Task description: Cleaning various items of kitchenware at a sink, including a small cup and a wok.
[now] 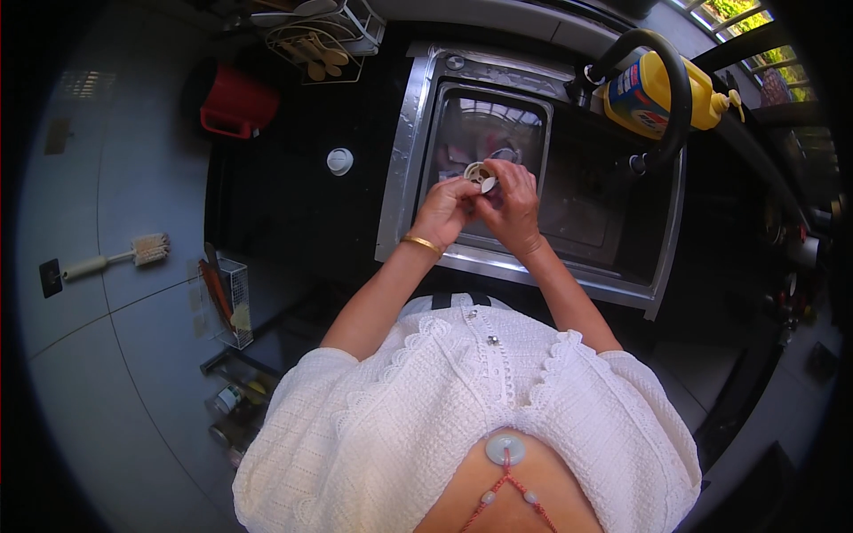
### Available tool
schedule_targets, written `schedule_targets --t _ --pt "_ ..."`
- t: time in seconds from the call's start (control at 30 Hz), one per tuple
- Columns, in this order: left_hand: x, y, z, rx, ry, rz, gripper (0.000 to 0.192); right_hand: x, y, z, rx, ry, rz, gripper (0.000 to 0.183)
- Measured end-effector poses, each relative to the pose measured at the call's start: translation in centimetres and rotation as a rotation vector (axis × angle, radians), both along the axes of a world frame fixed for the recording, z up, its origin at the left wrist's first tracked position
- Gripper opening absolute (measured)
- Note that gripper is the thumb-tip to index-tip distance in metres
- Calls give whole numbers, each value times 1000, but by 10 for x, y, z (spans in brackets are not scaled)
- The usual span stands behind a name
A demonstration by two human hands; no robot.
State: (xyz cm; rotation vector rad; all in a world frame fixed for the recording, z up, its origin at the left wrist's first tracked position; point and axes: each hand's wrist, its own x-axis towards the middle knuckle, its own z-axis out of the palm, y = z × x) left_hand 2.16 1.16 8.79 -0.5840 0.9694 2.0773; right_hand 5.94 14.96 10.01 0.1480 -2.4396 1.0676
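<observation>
Over the left part of a stainless steel sink (400, 146), both hands are together around a small round cream plastic part (472, 170) with openings in its face. My left hand (441, 212) grips its near left side. My right hand (514, 203) has its fingertips on the right side of the part. A small white rounded piece (489, 184) shows between the fingers; whether it is attached to the part cannot be told. Below, in the rectangular basin (548, 123), lie some blurred pale and reddish things, partly hidden by the hands.
A white plastic cap (340, 162) lies on the dark counter (300, 206), left of the sink. Beyond it stands a red pitcher (233, 100). A black faucet (656, 40) arches beside a yellow pump bottle (666, 93). Wooden spoons (320, 56) sit in a wire rack (363, 30).
</observation>
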Motion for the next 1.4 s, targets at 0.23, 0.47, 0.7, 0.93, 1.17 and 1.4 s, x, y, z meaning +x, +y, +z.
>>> schedule_targets --t 0.23,0.47,0.7,0.93,1.17,1.4 --pt "2 -9 -6 -33 -22 29 22 -3 -8 -4 -58 -6 48 48" --pt "5 -24 -9 42 14 -21 25 -2 -15 -18 -468 -292 169 47" --pt "-37 -118 -46 -948 737 -210 48 -10 -21 -22 -711 -392 145 46" --pt "-95 -180 -62 -1926 955 -482 58 0 -13 -28 -683 -486 120 47" --pt "-78 -135 -5 -307 350 -46 42 10 -6 -9 -905 -504 146 47" --pt "-34 -71 19 147 205 -227 56 15 -5 31 -943 -450 220 53"
